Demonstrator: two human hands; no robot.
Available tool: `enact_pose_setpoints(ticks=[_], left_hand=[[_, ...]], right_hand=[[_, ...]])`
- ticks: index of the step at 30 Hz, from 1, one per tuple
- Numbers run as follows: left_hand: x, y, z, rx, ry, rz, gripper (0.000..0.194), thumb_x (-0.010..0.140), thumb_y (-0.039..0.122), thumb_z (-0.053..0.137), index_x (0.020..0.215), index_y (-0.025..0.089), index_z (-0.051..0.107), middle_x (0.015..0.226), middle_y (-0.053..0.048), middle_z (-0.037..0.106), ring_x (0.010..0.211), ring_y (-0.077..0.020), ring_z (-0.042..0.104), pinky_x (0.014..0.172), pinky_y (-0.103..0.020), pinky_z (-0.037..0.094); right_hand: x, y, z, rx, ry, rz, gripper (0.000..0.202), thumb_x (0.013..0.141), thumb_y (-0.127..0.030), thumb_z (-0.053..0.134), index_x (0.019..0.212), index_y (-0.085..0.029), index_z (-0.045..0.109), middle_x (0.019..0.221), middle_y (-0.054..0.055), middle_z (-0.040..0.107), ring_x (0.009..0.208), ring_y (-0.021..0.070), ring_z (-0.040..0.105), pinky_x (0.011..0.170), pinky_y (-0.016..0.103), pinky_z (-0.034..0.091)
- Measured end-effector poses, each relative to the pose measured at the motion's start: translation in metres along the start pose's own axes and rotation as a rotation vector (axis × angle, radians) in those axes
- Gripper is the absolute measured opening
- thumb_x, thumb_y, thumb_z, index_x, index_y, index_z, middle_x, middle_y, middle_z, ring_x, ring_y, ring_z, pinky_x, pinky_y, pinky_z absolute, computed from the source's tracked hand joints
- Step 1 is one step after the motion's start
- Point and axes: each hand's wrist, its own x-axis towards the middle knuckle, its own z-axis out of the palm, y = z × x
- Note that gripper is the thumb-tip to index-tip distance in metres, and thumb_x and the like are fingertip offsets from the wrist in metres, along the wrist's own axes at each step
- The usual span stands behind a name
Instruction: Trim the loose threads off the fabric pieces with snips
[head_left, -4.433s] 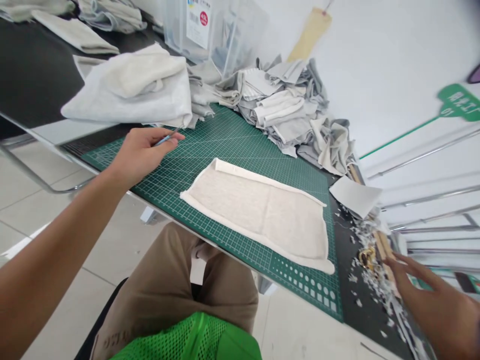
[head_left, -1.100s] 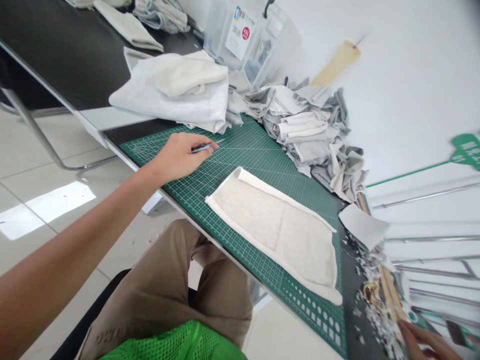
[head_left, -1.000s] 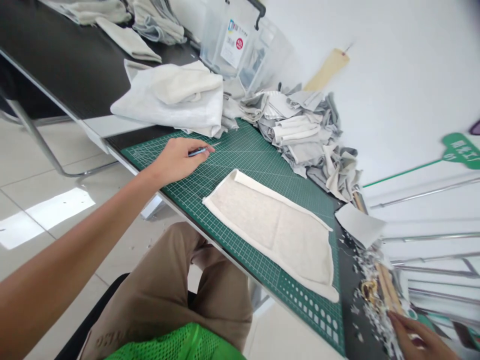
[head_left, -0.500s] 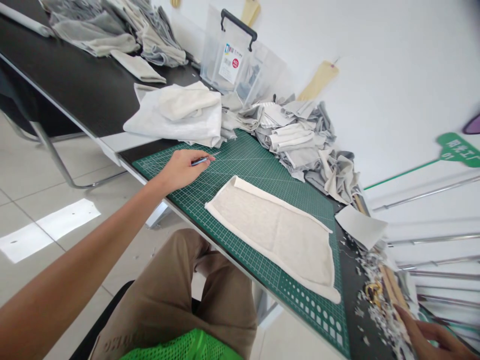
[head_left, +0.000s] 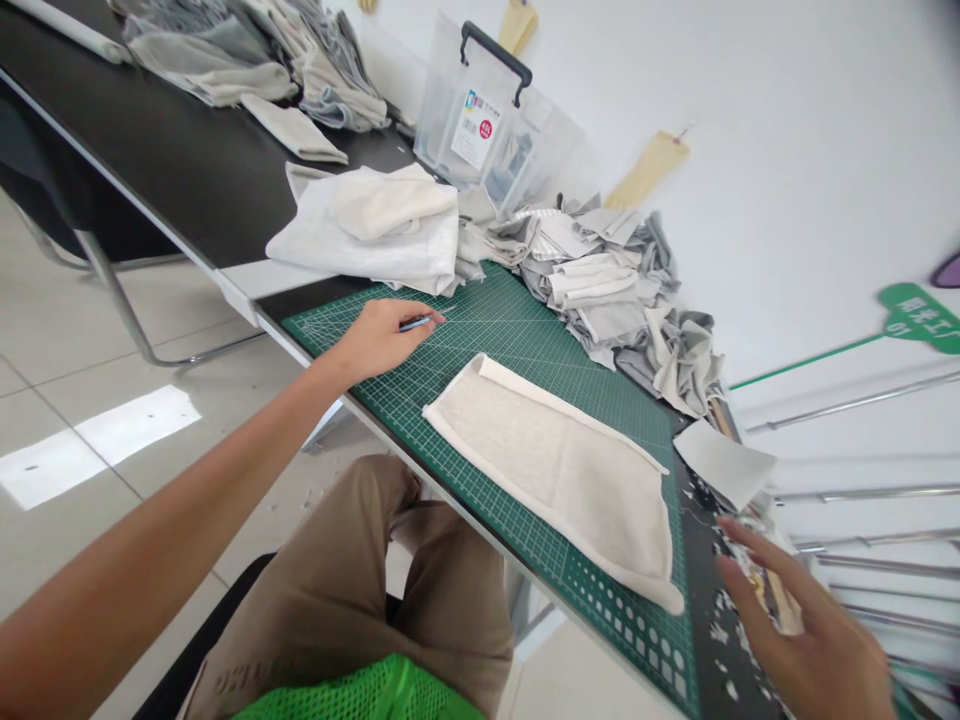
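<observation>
My left hand (head_left: 394, 335) rests over the left end of the green cutting mat (head_left: 517, 335), fingers closed on a slim blue-grey tool (head_left: 417, 323) whose exact kind I cannot make out. Just to its right a cream cloth piece (head_left: 559, 475) with thick, rolled edges lies flat on the mat. My right hand (head_left: 802, 620) hovers past the mat's right end, thumb and fingers apart, holding nothing. White scraps (head_left: 724, 640) lie on the black table under and beside it, and a yellow ringed thing (head_left: 761, 588) shows partly behind its fingers.
Folded white cloth (head_left: 375, 225) lies at the mat's far left corner. A heap of grey and cream cloth (head_left: 607, 280) runs along the back, near a clear plastic bin (head_left: 480, 130). A pale sheet (head_left: 724, 462) lies at the right. Metal rods (head_left: 862, 495) stick out beyond it.
My right hand has moved up and left from the bottom right corner, into fuller view, with fingers spread. My left hand stays over the mat with the tool. The view has shifted slightly.
</observation>
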Motion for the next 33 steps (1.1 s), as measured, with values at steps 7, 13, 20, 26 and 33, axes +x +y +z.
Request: enact_pose_setpoints(ticks=[7,13,20,26,33], left_hand=[[0.001,0.000,-0.002,-0.006,-0.008,0.029,0.031,0.085,0.030,0.052,0.104,0.019,0.074,0.104,-0.004,0.074,0.091,-0.0210,0.067,0.080,-0.028,0.048],[0.000,-0.004,-0.001,-0.042,0.013,0.040,0.030,0.085,0.027,0.052,0.103,0.020,0.074,0.100,-0.003,0.075,0.084,-0.0196,0.067,0.078,-0.028,0.048],[0.001,-0.007,0.000,-0.037,0.010,0.077,0.029,0.085,0.024,0.052,0.103,0.018,0.074,0.099,-0.004,0.075,0.084,-0.0186,0.067,0.077,-0.026,0.048],[0.001,-0.007,0.001,-0.030,0.016,0.076,0.029,0.085,0.024,0.052,0.103,0.018,0.074,0.098,-0.003,0.075,0.083,-0.0169,0.068,0.080,-0.024,0.048],[0.001,-0.007,0.001,0.001,0.016,0.075,0.029,0.085,0.024,0.052,0.103,0.019,0.074,0.097,-0.003,0.075,0.083,-0.0169,0.068,0.078,-0.024,0.047]], right_hand=[[0.040,-0.082,0.032,0.298,-0.385,-0.318,0.076,0.081,-0.048,0.065,0.146,-0.025,0.034,0.145,0.009,0.046,0.130,0.0320,0.047,0.106,0.050,0.043],[0.031,-0.128,0.087,0.279,-0.340,-0.554,0.053,0.092,-0.024,0.051,0.144,-0.026,0.037,0.145,0.011,0.044,0.132,0.0288,0.045,0.106,0.051,0.044],[0.052,-0.122,0.083,0.248,-0.247,-0.624,0.017,0.093,-0.015,0.048,0.107,-0.020,0.058,0.091,0.006,0.065,0.082,0.0192,0.065,0.072,0.033,0.057],[0.045,-0.137,0.082,0.322,-0.390,-0.677,0.041,0.090,-0.025,0.058,0.130,-0.020,0.050,0.126,0.013,0.056,0.116,0.0257,0.055,0.098,0.043,0.049],[0.076,-0.123,0.077,0.287,-0.369,-0.384,0.023,0.098,-0.031,0.041,0.114,-0.021,0.055,0.095,0.006,0.068,0.083,0.0201,0.067,0.074,0.033,0.054]])
